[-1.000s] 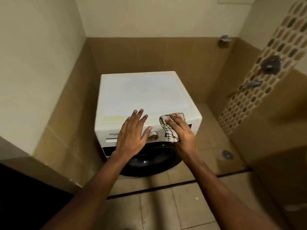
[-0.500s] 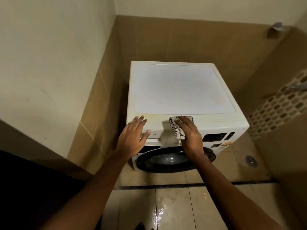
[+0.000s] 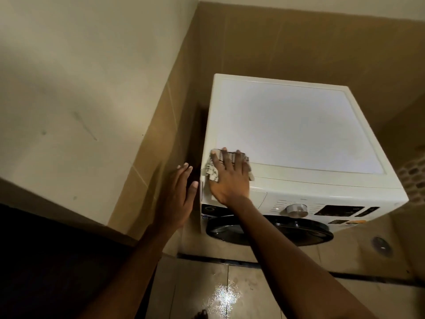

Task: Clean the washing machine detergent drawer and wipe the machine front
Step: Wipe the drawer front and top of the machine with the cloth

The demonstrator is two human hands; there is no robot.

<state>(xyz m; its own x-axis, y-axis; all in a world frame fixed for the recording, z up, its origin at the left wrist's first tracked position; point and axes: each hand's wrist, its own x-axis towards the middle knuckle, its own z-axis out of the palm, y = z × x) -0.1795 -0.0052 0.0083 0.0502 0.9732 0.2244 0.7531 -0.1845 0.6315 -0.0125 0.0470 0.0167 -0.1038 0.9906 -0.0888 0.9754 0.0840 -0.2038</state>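
Note:
A white front-load washing machine (image 3: 299, 125) stands in a tiled corner, its dark round door (image 3: 287, 231) below a panel with a silver dial (image 3: 296, 210). My right hand (image 3: 230, 178) lies flat with spread fingers on a white cloth with dark checks (image 3: 210, 172), pressing it onto the machine's front-left top corner. The detergent drawer front (image 3: 258, 199) sits closed just below that hand, partly hidden by it. My left hand (image 3: 179, 199) hovers open beside the machine's left edge, fingers straight, holding nothing.
A beige and brown tiled wall (image 3: 149, 157) runs close along the machine's left side, leaving a narrow dark gap. The floor tiles (image 3: 225, 293) in front shine wet. A round floor drain (image 3: 381, 246) lies at the right.
My right hand slid the cloth left from the middle of the front edge to the left corner. My left hand came off the machine and now hovers beside it. The view swung left.

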